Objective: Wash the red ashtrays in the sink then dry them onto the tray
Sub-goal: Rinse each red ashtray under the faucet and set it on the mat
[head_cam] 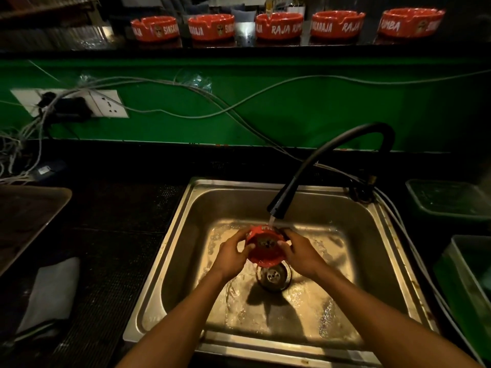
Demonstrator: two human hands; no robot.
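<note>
While both hands' fingers (pixel 240 235) grip the ashtray (pixel 265 247) (faucet (pixel 276 208) overhead), five ashtrays (pixel 279 25) wait.

I am behind a bar, at its wash-up spot: a steel sink (pixel 393 235) with a black hose tap (pixel 332 155) set in a dark desk (pixel 119 221), and branded red ashtrays (pixel 279 25) lined along the raised shelf (pixel 239 47) above the green wall (pixel 292 102), with loose cables (pixel 159 83) and a socket (pixel 106 104).
</note>
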